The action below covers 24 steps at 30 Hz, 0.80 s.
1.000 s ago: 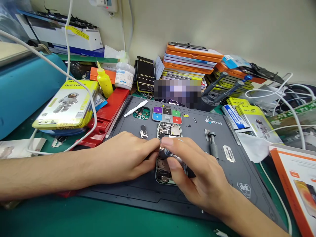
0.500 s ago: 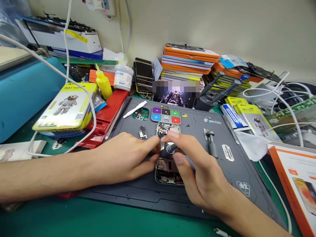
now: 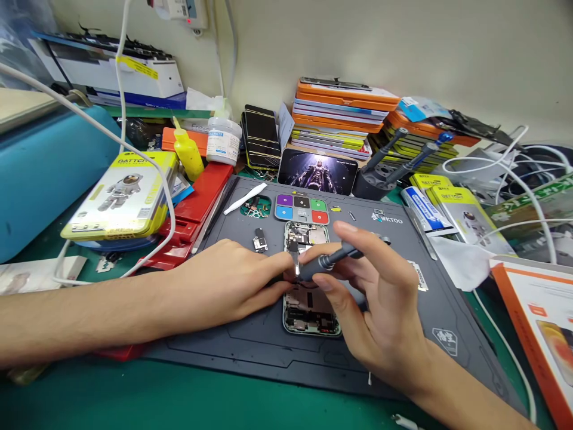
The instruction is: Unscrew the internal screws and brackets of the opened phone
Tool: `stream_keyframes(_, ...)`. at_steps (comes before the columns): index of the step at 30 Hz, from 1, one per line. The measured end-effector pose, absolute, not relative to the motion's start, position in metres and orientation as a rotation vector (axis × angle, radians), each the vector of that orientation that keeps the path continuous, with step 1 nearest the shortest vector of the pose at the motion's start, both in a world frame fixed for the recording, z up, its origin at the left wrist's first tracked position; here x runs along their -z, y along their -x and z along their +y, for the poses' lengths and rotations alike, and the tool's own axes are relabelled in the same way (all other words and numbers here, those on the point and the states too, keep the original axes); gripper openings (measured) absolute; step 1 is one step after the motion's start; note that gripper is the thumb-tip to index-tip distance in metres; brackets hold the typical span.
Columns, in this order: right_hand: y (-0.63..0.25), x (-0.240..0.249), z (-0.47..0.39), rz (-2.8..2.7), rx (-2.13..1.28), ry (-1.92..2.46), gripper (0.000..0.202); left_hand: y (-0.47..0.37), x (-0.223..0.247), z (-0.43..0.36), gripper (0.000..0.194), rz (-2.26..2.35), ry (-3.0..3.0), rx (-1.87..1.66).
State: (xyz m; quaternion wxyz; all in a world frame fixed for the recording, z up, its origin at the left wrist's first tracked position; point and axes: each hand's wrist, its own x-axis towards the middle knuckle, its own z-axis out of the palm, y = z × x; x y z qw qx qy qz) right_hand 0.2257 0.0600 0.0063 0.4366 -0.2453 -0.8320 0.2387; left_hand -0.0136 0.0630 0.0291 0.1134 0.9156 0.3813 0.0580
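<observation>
An opened phone (image 3: 308,310) lies on the dark work mat (image 3: 215,352), its inner parts showing. My left hand (image 3: 242,275) reaches in from the left, thumb and forefinger pinched over the phone's left edge, at a small metallic piece (image 3: 296,267). In my right hand (image 3: 380,298) is a dark screwdriver (image 3: 331,260), tilted so that it lies nearly level above the phone. My right forefinger and thumb are spread around its shaft. A small metal part (image 3: 259,240) rests on the mat left of the phone.
A coloured tray (image 3: 302,209) and a white pry tool (image 3: 245,198) lie behind the phone. Farther back stand a lit phone screen (image 3: 317,172) and a tool holder (image 3: 373,182). Yellow battery boxes (image 3: 120,194) are at the left, an orange-edged box (image 3: 537,334) at the right.
The screwdriver has swung from upright to nearly level, with its handle toward the right. My right hand has lifted and moved right, showing more of the phone.
</observation>
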Motion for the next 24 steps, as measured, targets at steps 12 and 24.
stream_keyframes(12,-0.229,-0.008,0.059,-2.072,-0.651,0.631,0.082,0.014,-0.028,0.063,0.017,1.194,-2.570,-0.203)
stream_keyframes(24,-0.229,0.001,0.062,-2.125,-0.641,0.553,0.085,0.016,-0.026,0.062,0.016,1.181,-2.620,-0.216)
